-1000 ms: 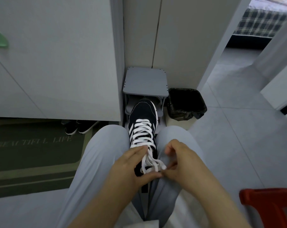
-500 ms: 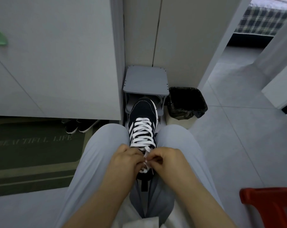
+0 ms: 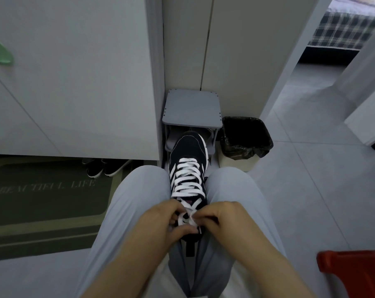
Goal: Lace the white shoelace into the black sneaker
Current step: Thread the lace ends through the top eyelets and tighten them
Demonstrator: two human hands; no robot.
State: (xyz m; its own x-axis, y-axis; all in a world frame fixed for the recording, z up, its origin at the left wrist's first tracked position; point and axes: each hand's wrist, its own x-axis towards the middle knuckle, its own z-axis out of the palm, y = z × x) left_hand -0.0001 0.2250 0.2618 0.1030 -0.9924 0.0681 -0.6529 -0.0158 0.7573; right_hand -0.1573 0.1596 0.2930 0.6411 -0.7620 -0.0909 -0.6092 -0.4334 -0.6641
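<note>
1. I see the sneaker (image 3: pixel 188 151) at frame centre, gripped between the knees, toe toward 12 o'clock under a grey stool (image 3: pixel 192 108).
2. The lace (image 3: pixel 187 175) crosses the eyelets in white rungs. Its loose ends are bunched at the 6 o'clock end of the lacing.
3. My left hand (image 3: pixel 160 224) sits at 7 o'clock of that bunch, fingers curled and thumb laid under it, pinching the lace.
4. My right hand (image 3: pixel 223 218) sits at 4 o'clock, fingers curled in, pinching the lace from the other side.
5. A second ago the hands were apart with open loops between them. Half a second ago they had closed together. Now they sit slightly nearer me, and the top crossing shows above the knuckles.
6. A bin (image 3: pixel 246 134) stands at 1 o'clock of the sneaker and a mat (image 3: pixel 46 190) lies at 9 o'clock.
</note>
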